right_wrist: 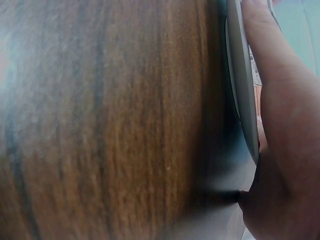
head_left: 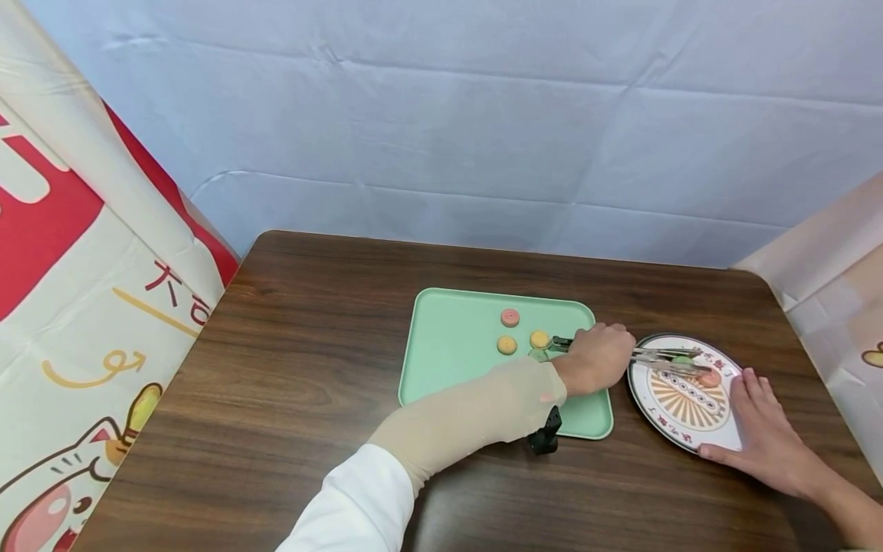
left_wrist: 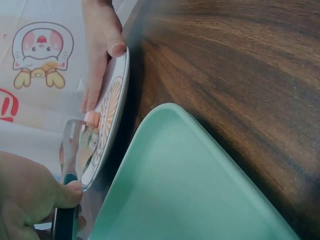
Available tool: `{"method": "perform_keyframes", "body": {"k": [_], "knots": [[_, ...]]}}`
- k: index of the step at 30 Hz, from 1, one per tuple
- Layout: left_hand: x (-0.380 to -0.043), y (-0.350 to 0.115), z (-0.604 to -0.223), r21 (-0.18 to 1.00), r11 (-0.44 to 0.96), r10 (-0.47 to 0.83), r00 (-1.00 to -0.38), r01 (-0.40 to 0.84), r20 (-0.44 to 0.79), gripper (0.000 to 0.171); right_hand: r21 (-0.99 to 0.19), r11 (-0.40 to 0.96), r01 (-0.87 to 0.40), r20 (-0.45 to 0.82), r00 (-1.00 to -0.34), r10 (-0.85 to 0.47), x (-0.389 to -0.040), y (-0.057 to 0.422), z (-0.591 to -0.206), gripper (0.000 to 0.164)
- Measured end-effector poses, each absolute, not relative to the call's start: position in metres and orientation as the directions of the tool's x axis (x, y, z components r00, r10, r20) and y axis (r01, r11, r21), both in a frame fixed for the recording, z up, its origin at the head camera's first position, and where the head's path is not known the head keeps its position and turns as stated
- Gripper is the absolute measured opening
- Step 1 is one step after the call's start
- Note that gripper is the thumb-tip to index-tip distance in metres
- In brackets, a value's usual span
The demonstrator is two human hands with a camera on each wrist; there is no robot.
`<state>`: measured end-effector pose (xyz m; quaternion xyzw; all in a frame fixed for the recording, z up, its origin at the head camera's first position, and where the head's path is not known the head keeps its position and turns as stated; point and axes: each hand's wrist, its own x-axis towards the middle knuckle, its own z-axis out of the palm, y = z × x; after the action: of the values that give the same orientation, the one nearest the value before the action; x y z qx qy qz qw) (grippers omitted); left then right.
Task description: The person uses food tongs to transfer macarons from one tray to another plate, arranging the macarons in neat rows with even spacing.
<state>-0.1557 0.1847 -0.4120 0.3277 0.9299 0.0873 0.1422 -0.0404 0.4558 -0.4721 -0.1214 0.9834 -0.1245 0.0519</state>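
Observation:
My left hand [head_left: 600,356] grips metal tongs [head_left: 648,354] with a dark green handle end, reaching across the right side of a mint-green tray [head_left: 448,345]. The tong tips are over a white patterned plate [head_left: 669,422], right at a green macaron-like cookie [head_left: 683,360] and a pinkish-orange one [head_left: 710,378]. In the left wrist view, the tongs [left_wrist: 72,145] point at the pinkish-orange cookie [left_wrist: 92,119]. My right hand [head_left: 769,437] rests against the plate's right rim, fingers extended and thumb spread along the near edge. I cannot tell whether the tongs pinch a cookie.
On the tray lie a pink cookie [head_left: 510,317], two yellow cookies [head_left: 507,345] and a partly hidden green one [head_left: 538,355]. Tray and plate stand side by side on a dark wooden table [head_left: 310,330]. A pale cloth [head_left: 414,115] hangs behind the table's far edge.

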Motion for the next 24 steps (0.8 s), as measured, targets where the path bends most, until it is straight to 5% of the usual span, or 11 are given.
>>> {"method": "perform_keyframes", "body": {"k": [24], "knots": [[-0.1561, 0.1851, -0.4102, 0.228, 0.774, 0.633, -0.74, 0.591, -0.229, 0.027, -0.255, 0.943, -0.216, -0.092, -0.965, -0.246, -0.0391, 0.4526, -0.4685, 0.128]]}}
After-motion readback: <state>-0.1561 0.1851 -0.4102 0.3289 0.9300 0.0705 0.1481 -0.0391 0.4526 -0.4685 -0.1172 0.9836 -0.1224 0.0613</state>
